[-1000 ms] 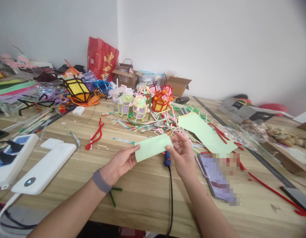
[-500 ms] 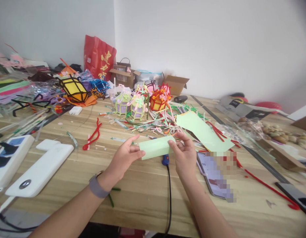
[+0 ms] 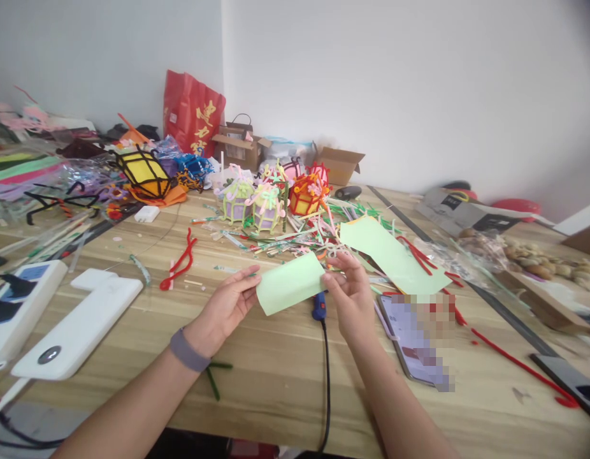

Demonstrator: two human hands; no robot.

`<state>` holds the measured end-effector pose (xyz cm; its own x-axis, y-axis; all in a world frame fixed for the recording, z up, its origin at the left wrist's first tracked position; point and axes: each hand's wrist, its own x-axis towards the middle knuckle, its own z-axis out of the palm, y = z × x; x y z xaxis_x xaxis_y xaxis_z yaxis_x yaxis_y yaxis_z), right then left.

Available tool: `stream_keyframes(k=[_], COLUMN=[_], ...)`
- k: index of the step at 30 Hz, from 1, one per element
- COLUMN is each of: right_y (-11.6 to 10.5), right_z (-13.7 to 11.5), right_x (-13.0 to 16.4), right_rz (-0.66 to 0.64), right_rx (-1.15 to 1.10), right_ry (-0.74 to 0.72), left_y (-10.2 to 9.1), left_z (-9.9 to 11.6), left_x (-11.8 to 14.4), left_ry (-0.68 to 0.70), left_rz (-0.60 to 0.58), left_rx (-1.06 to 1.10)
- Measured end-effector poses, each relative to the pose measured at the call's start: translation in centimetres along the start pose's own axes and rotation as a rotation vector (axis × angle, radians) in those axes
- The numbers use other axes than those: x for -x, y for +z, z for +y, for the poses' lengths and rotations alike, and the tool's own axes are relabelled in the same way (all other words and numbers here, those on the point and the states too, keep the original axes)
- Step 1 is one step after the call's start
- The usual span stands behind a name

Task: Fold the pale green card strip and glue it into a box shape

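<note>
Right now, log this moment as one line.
left hand: holds small green sheet, left end | right hand: holds right end | nearby: blue corded tool, phone

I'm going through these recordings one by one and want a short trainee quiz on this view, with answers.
1. What does the right hand hold?
2. True or false: the red bag stands farther back than the power strip.
3. What is the main colour of the handle on the black cable?
A) White
B) Blue
C) Yellow

Key:
1. The small green paper.
2. True.
3. B.
</note>
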<state>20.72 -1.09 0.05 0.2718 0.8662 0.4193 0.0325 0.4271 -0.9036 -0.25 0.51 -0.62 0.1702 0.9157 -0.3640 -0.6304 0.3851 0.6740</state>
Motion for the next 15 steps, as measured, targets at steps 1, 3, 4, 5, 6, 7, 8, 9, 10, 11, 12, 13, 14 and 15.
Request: stream_keyframes(k=[1,3,4,5,6,7,8,9,10,11,12,13,14,15], right_y=[-0.01,-0.04,-0.04,-0.03,0.0,0.04,0.08,0.13,0.19,0.23,0.27,0.29,0.31,0.31], right_z=[0.0,0.01,0.03,0.04,0.05,0.05,0.05,0.04,0.03,0.02,0.01,0.01,0.02,0.03], right_x=[-0.02,-0.07,-0.08,-0.09,-0.09,-0.07,-0.05,-0.02,0.0,0.02,0.04,0.05,0.06,0.06], right_rz=[-0.004,-0.018,-0.025,-0.032,-0.037,-0.04,-0.041,-0.04,-0.038,-0.033,-0.028,-0.022,-0.017,-0.013], right_rx=[-0.007,-0.012,-0.012,-0.013,-0.014,-0.017,-0.02,-0.024,-0.028,-0.032,-0.038,-0.043,-0.046,-0.048], right_ry=[-0.001,0.002,0.005,0.011,0.017,0.024,0.031,0.038,0.045,0.052,0.06,0.069,0.08,0.089], left_y=[-0.06,-0.14,-0.15,-0.15,-0.14,-0.11,-0.06,-0.01,0.05,0.11,0.17,0.22,0.27,0.31], left_z=[-0.06,-0.16,-0.2,-0.23,-0.25,-0.26,-0.27,-0.27,-0.27,-0.27,-0.26,-0.26,-0.26,-0.26], left_x=[-0.04,-0.11,-0.14,-0.17,-0.19,-0.21,-0.22,-0.22,-0.22,-0.21,-0.19,-0.16,-0.12,-0.08], left_ry=[-0.004,-0.014,-0.022,-0.029,-0.035,-0.039,-0.042,-0.043,-0.043,-0.042,-0.043,-0.042,-0.041,-0.04], left_rz=[0.002,0.002,-0.001,-0.002,0.001,0.006,0.014,0.021,0.028,0.033,0.036,0.041,0.047,0.053], left_rx=[0.006,0.008,0.003,-0.003,-0.01,-0.018,-0.027,-0.036,-0.043,-0.05,-0.057,-0.061,-0.062,-0.062])
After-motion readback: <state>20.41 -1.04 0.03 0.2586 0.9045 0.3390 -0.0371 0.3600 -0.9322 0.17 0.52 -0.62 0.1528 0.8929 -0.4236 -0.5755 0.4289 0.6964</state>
